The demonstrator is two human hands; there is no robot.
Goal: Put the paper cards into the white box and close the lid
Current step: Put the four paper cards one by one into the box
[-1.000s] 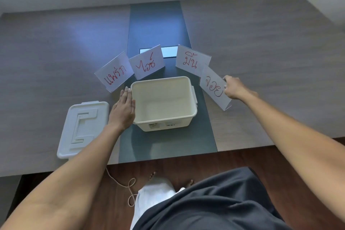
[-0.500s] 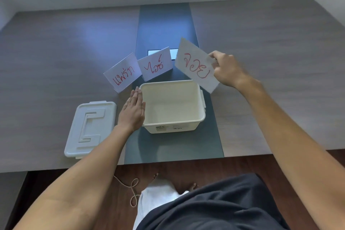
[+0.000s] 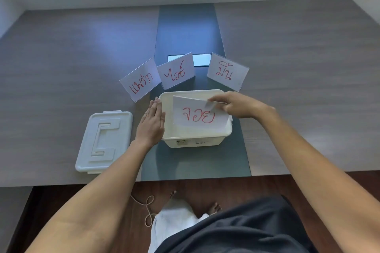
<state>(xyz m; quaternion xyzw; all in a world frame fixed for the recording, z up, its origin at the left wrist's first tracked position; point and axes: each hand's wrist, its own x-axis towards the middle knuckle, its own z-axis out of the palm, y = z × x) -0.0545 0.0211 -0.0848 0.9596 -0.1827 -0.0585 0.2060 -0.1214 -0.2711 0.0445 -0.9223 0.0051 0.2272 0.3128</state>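
On the table's (image 3: 61, 63) left side, near the front edge, lies the lid (image 3: 104, 141), flat, raised pattern up, well clear of the box (image 3: 195, 139). Just right of it the left hand (image 3: 151, 124) rests with fingers straight and together, its flat palm against the box's left wall; it grasps nothing.

Behind the hand and the box, three cards stand in a loose arc. The left card (image 3: 140, 79) leans by the box's far-left corner, the middle card (image 3: 176, 71) stands just beyond the far rim, and the right card (image 3: 227, 71) stands off the far-right corner. All three bear red handwriting and stay outside the box. Behind the middle one, a small glossy panel (image 3: 202, 59) is set into the table's dark strip (image 3: 187, 26).

The box sits open on that strip, between the two hands. Over its opening hangs a fourth card (image 3: 198, 114), red writing up, lying mostly within the rim's outline; whether it touches the box's floor I cannot tell.

The right hand (image 3: 236, 104) reaches in from the right over the box's right rim and pinches this card's top right corner between thumb and fingertips, the remaining fingers curled.

Below the table edge, a wooden floor (image 3: 267, 187) shows, with a loop of cord (image 3: 149, 207) and bare toes (image 3: 213, 208) beside dark cloth (image 3: 246, 230).
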